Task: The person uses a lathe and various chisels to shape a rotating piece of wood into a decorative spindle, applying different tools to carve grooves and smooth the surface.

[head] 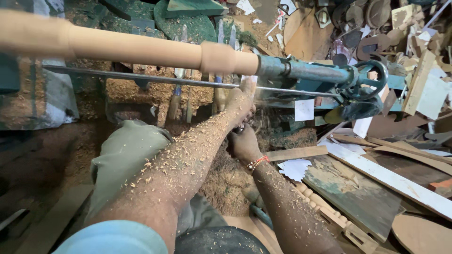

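A long pale wooden spindle is mounted across a lathe, its right end held by a blue-green tailstock. My left hand rests on the thin metal tool-rest bar just below the spindle's right end, fingers closed over the front of a turning tool. My right hand, with a beaded bracelet at the wrist, grips the same tool lower down, close to my body. The tool itself is almost wholly hidden by both hands. Wood shavings cover both forearms.
Several chisels lie in sawdust behind the bar. A handwheel sits at the tailstock's right. Planks and cut wooden shapes pile up on the right, with a turned baluster below. My knee in green trousers is at lower left.
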